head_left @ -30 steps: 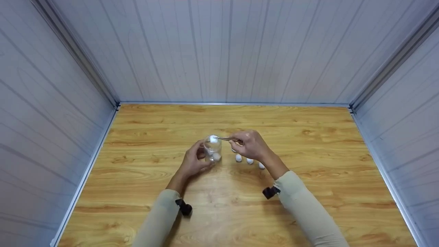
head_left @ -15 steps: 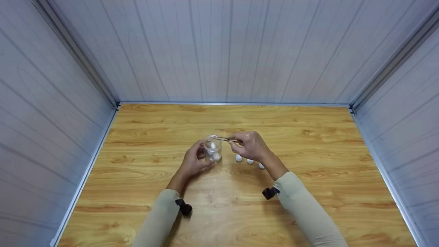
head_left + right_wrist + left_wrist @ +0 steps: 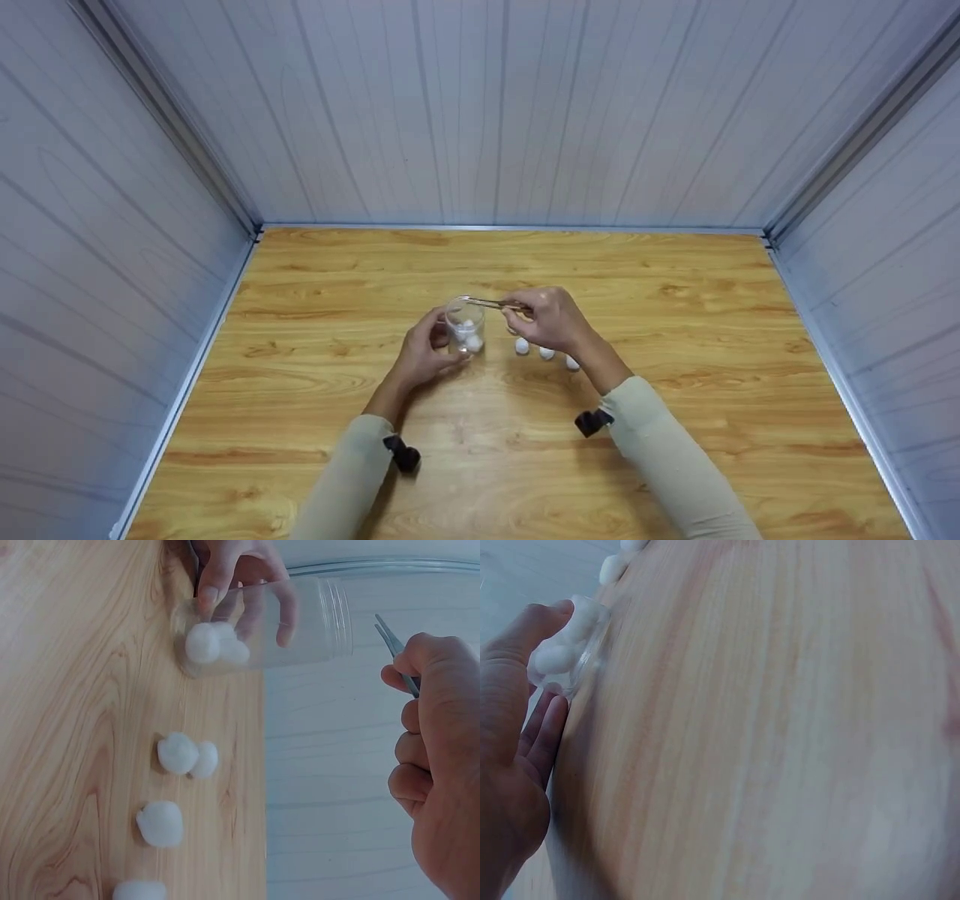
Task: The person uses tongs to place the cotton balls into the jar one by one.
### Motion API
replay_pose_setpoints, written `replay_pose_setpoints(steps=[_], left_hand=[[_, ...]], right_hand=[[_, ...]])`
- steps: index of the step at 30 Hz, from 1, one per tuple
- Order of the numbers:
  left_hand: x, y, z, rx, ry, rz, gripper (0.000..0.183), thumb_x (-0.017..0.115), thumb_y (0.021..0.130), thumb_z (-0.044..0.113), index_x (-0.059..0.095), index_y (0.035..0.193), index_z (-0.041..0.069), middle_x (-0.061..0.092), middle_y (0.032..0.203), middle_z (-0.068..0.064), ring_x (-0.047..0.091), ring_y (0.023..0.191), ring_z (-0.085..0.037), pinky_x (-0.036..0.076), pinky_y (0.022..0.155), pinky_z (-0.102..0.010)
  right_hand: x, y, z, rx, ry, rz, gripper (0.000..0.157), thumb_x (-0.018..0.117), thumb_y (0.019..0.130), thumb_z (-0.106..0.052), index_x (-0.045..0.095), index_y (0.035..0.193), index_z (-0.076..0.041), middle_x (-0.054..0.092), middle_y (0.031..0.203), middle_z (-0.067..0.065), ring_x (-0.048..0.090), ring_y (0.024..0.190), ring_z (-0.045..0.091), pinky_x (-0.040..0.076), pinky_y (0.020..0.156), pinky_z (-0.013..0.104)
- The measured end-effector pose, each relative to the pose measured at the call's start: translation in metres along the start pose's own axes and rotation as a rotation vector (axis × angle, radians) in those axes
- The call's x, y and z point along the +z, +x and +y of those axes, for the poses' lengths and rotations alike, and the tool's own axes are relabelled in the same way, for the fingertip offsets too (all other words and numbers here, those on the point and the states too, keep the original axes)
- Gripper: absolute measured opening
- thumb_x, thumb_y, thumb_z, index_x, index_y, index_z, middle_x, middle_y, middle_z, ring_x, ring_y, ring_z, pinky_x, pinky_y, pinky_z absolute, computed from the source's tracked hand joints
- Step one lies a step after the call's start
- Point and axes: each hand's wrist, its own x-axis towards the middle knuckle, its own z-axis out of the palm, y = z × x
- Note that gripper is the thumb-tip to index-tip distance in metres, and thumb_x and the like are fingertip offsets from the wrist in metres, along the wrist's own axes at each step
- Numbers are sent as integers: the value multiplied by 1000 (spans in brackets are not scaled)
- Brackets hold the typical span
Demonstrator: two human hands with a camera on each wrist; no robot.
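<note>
A clear jar [image 3: 465, 319] stands upright on the wooden table, with several white cotton balls [image 3: 214, 643] lying at its bottom. My left hand [image 3: 425, 349] grips the jar from the left, fingers round its far side and thumb at the near side. Above the jar's mouth, my right hand [image 3: 547, 319] pinches a pair of metal tweezers [image 3: 487, 303]. The tweezers' tips reach over the rim and hold nothing; in the right wrist view the tips [image 3: 379, 621] stand slightly apart. In the left wrist view the cotton balls [image 3: 562, 652] show through the jar wall beneath my thumb.
Several loose cotton balls [image 3: 546, 352] lie in a loose line on the table [image 3: 480, 450], right of the jar and partly under my right hand. Pale panel walls [image 3: 495, 112] close off the back and both sides.
A cotton ball held in the tweezers at the jar's mouth has been let go and has dropped to the bottom of the jar. Both hands have stayed almost in place.
</note>
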Motion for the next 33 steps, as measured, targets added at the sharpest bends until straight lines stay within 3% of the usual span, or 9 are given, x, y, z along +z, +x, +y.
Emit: replay_pose_setpoints(steps=[8,12,15,22,33], left_hand=[[-1,0,0,-26,2,-1,84,95,83,-3,56,158,3,70,136,-25,73,126,-37,66,107,-36],[0,0,-1,-9,-17,-9,81,94,84,-3,56,156,1,70,135,-27,74,127,-41,66,109,-40],[0,0,-1,1,-25,-17,80,95,85,-2,57,156,1,69,136,-27,74,129,-41,65,109,-36],[0,1,-1,-13,-21,-7,80,95,83,-4,58,154,1,69,136,-25,74,127,-37,65,108,-30],[0,1,1,-27,-4,-5,79,95,84,-2,58,153,2,70,138,-26,74,129,-39,66,108,-34]], right_hand=[[-6,-6,7,0,10,2,13,74,104,-7,83,110,-1,86,92,14,57,56,13,48,58,26],[-10,-10,11,6,-8,6,13,74,104,-8,83,112,-2,86,93,14,63,58,15,55,59,31],[-13,-13,14,3,-19,17,15,75,103,-6,83,114,-2,87,95,14,67,60,19,58,60,34],[-20,-22,21,21,-43,31,14,76,102,-7,84,113,-1,87,94,14,64,59,16,52,58,29],[-30,-36,31,78,-87,29,14,78,102,-8,84,112,0,87,96,16,73,66,22,62,61,39]])
